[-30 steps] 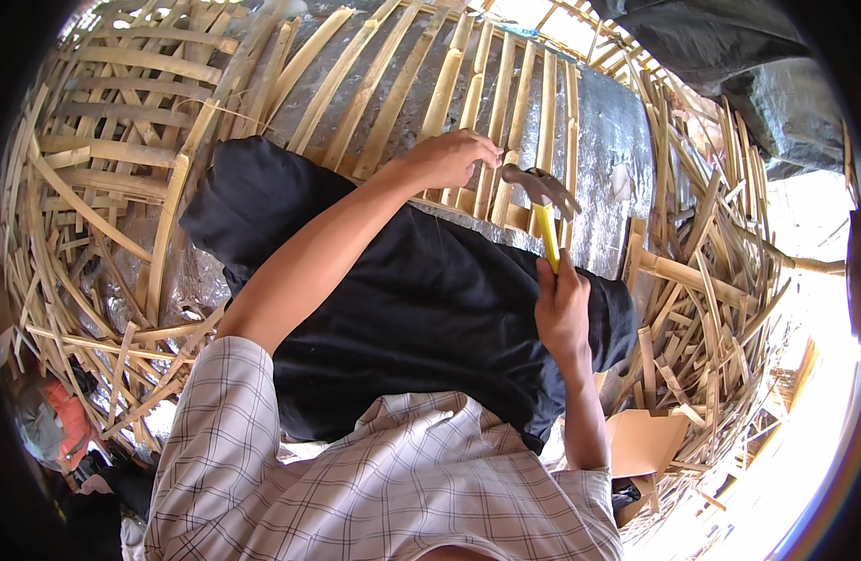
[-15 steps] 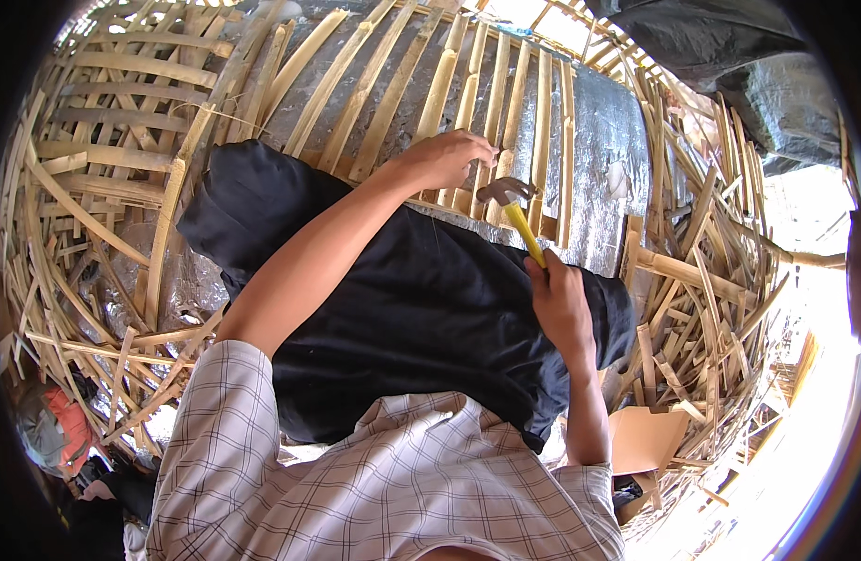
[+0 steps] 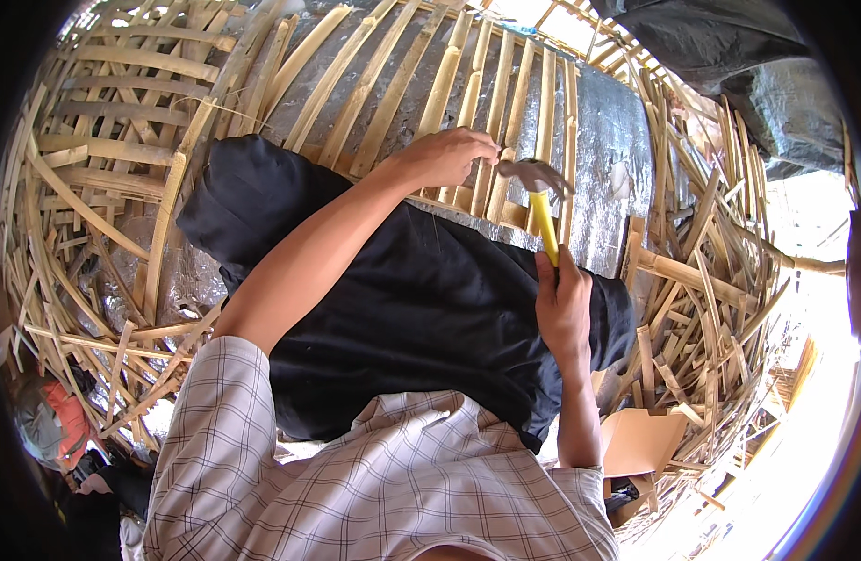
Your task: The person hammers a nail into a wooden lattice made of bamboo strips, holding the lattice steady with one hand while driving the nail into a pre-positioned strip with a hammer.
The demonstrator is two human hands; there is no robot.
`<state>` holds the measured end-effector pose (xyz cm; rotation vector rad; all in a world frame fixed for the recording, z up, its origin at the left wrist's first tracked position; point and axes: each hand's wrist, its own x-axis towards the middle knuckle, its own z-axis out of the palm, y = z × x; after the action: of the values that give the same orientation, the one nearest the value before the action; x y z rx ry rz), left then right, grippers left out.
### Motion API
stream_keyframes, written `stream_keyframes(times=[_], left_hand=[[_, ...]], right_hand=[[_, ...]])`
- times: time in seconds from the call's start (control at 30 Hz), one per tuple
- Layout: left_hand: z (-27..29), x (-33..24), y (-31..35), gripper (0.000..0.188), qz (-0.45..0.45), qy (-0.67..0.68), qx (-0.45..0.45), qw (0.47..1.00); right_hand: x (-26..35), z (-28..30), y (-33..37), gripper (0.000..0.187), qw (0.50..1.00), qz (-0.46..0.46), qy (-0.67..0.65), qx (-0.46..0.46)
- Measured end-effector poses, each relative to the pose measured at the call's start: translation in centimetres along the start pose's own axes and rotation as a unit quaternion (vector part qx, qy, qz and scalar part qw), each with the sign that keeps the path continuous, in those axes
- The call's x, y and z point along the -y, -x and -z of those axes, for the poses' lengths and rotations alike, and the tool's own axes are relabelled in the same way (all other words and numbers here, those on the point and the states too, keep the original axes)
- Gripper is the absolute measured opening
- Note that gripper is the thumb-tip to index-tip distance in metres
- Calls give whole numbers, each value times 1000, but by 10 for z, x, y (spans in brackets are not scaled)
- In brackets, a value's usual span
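My right hand (image 3: pixel 566 304) is wrapped round the yellow handle of a claw hammer (image 3: pixel 545 220), whose brownish metal head is raised over the slats at the right. Just left of the hammer head, my left hand (image 3: pixel 447 157) has its fingers pinched together above a bamboo slat (image 3: pixel 503 182). Whatever is between those fingertips is too small to make out. Several split bamboo slats run side by side away from me, lying across a bamboo crosspiece (image 3: pixel 463 198) near my legs. A silvery sheet (image 3: pixel 610 126) lies under them.
Dark cloth (image 3: pixel 402 299) covers my legs. Woven bamboo lattice (image 3: pixel 122 122) stands at the left. Loose bamboo offcuts (image 3: pixel 706 318) pile up at the right, near a brown cardboard piece (image 3: pixel 644 439). Black plastic sheeting (image 3: pixel 720 56) hangs at the far right.
The hammer has swung a little to the right and upward, its handle now more upright, with my right hand shifting slightly. My left hand stays almost in place over the slat.
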<state>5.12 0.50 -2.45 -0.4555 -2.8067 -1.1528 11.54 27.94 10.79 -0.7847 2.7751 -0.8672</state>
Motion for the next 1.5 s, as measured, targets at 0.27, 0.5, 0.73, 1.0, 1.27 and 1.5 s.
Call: stream_keyframes(times=[0.27, 0.5, 0.73, 1.0, 1.27, 1.5], left_hand=[[8, -6, 1, 49, 20, 23, 29, 999], [9, -8, 0, 46, 20, 16, 28, 999], [4, -4, 1, 44, 24, 14, 20, 999], [11, -12, 4, 40, 28, 41, 34, 998], [12, -14, -1, 48, 56, 32, 64, 996], [6, -9, 5, 49, 40, 5, 6, 999]], right_hand=[[-10, -1, -2, 18, 992, 62, 110, 17], [-2, -10, 2, 19, 998, 7, 64, -14], [7, 3, -2, 22, 1000, -3, 23, 6], [-3, 7, -5, 23, 993, 30, 106, 39], [-8, 13, -16, 25, 990, 37, 126, 53], [11, 12, -15, 23, 998, -24, 57, 32]])
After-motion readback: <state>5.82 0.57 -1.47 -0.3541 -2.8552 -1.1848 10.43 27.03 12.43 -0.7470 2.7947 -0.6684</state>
